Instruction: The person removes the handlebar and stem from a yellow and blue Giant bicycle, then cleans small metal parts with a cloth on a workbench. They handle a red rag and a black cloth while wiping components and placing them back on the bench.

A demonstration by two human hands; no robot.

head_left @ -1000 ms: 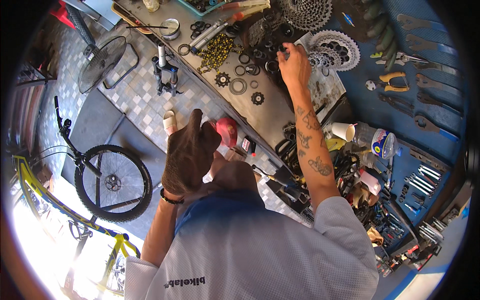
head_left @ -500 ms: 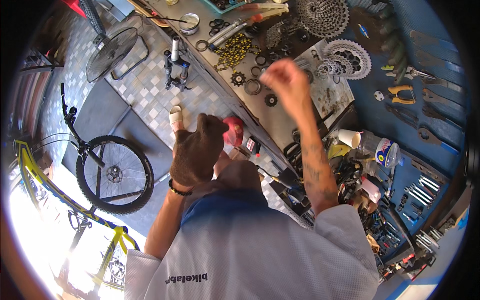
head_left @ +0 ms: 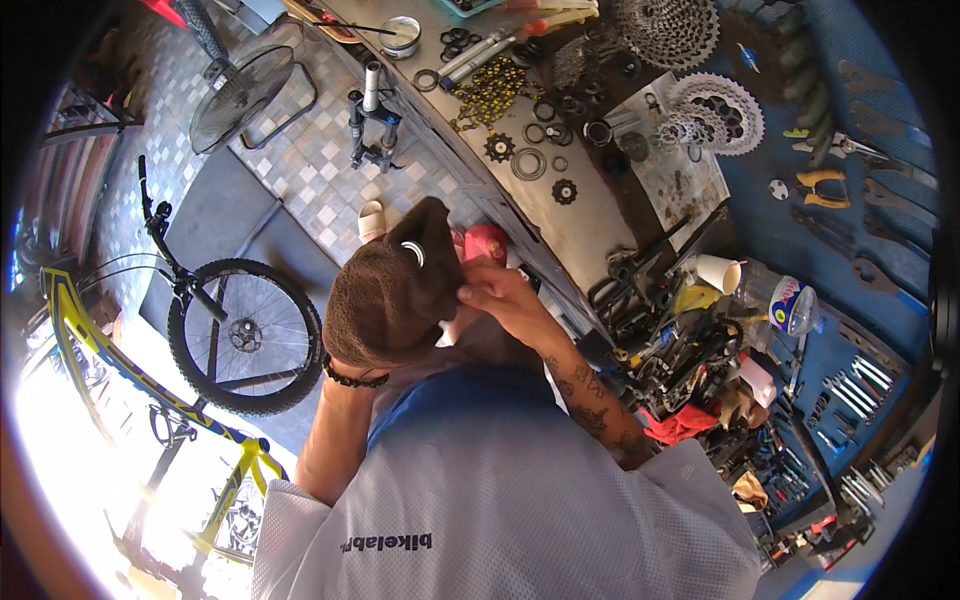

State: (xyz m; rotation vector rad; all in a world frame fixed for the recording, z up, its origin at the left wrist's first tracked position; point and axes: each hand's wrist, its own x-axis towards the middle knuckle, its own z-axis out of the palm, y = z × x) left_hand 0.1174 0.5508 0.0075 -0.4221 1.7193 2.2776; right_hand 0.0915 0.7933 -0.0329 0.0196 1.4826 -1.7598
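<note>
Over my left hand [head_left: 375, 315] lies a brown cloth [head_left: 390, 285], wrapping it down to the beaded bracelet on the wrist. A thin silver ring [head_left: 413, 252] shows in a fold of the cloth, near the covered fingertips; the fingers themselves are hidden. My right hand [head_left: 510, 300] is beside it, with thumb and fingers closed on the cloth's right edge. Both hands are in front of my body, left of the workbench [head_left: 510, 205].
On the bench lie a yellow-black chain [head_left: 495, 90], bearing rings [head_left: 528, 163], small toothed wheels [head_left: 565, 192] and sprocket cassettes [head_left: 715, 115]. A paper cup [head_left: 718, 272], a plastic bottle [head_left: 790, 305] and cluttered tools sit at right. A bicycle [head_left: 245, 335] and a fork [head_left: 372, 130] stand at left.
My right hand has come back from over the bench to the cloth around my left hand. A silver ring now shows in the cloth. The view has shifted slightly.
</note>
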